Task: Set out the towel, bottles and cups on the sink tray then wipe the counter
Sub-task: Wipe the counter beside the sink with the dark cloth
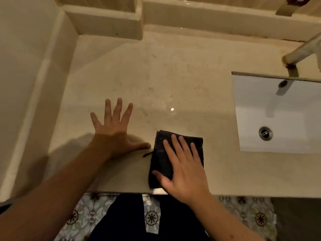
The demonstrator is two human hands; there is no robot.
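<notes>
A dark folded cloth (160, 160) lies flat on the beige stone counter (173, 75), near its front edge. My right hand (184, 167) presses down on the cloth with the palm flat and the fingers spread. Just left of the cloth, my left hand (115, 131) rests flat on the bare counter, fingers apart, thumb almost touching the cloth's left edge. No bottles, cups or tray are in view.
A white rectangular sink (278, 115) with a metal drain (265, 133) is set into the counter at the right, under a faucet spout (302, 51). A raised ledge (208, 18) runs along the back, and a wall closes the left side. Patterned floor tiles (151, 218) show below.
</notes>
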